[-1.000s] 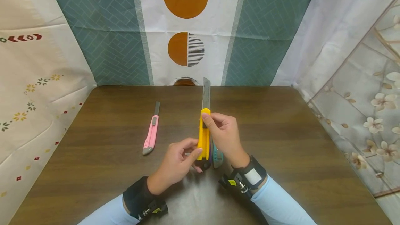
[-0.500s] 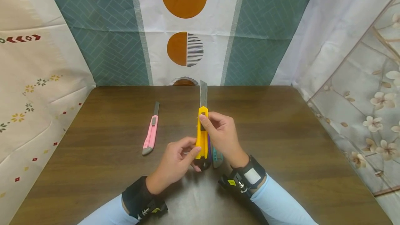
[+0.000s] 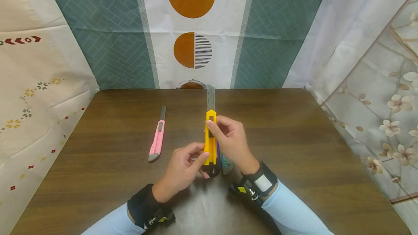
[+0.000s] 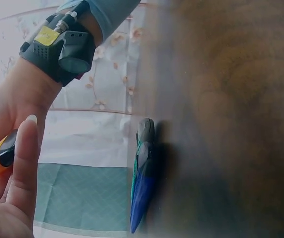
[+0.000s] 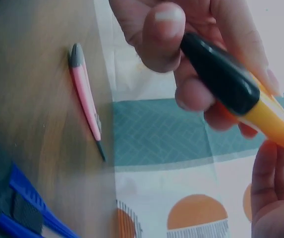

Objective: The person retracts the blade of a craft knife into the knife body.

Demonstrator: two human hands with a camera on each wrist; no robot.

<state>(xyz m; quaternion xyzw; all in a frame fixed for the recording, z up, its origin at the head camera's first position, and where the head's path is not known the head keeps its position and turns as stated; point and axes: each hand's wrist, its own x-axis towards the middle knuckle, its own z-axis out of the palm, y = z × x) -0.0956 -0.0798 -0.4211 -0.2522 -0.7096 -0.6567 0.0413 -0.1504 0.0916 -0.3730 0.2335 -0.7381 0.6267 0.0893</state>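
Over the middle of the table point(image 3: 294, 148), raised clear of its surface, a utility knife point(image 3: 212, 146) shows a bright yellow handle, a black end cap point(image 3: 213, 170), a dark slider point(image 3: 211, 133) and a long stretch of grey blade point(image 3: 210, 99) with a slanted tip. Both hands hold it, each closed to little more than the handle's thickness. The left hand point(image 3: 183, 166) pinches the lower handle, thumb on the front just above the black cap. The right hand point(image 3: 236, 144) pinches the upper handle from the other side, its thumb on the front by the slider — whether it presses the slider I cannot tell. So the handle stands between the two hands, cap toward the near edge, blade beyond the fingers and pointing to the far edge.

Below the hands, a teal knife point(image 3: 227, 165) and a blue knife point(image 4: 142, 191) lie side by side on the table, both partly hidden in the head view. Well apart, nearer the left edge, lies a pink knife point(image 3: 157, 140) — blade out toward the far edge, grey end toward the near one. Behind the far edge hangs a green and white cloth point(image 3: 267, 57) with orange shapes.
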